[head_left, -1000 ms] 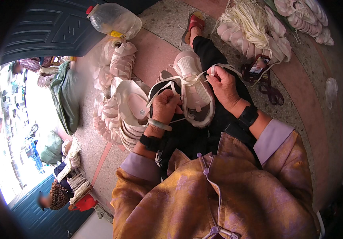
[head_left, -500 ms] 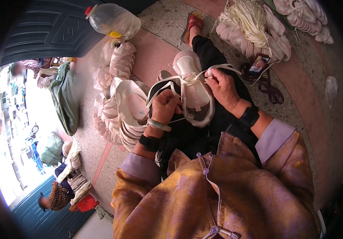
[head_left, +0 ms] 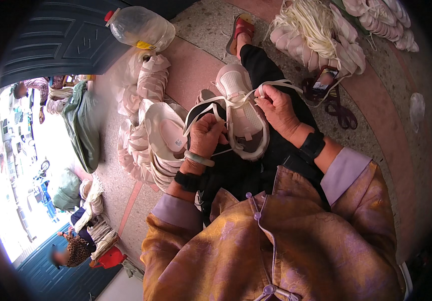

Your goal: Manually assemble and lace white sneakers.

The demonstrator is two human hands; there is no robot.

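Observation:
A pale pink-and-white shoe upper (head_left: pixel 246 120) rests on my lap, its toe pointing away from me. A cream shoelace (head_left: pixel 281 82) crosses over its front, with loops reaching out to both sides. My left hand (head_left: pixel 207 134) is closed in a pinch on the lace at the left of the shoe. On the other side my right hand (head_left: pixel 277 110) pinches the lace between thumb and fingers, close to the shoe's edge. Dark trouser cloth lies under both hands.
Stacked pale shoe uppers (head_left: pixel 163 133) stand at my left, near a clear plastic jug (head_left: pixel 142 29) with a red cap. At the far right lie a bundle of cream laces (head_left: pixel 311 25) over more uppers and a phone (head_left: pixel 325 79) with a dark strap. Other people sit at the left.
Both hands keep their hold on the lace and have barely moved. The view has shifted slightly. At the far left, the other people have changed their arm positions.

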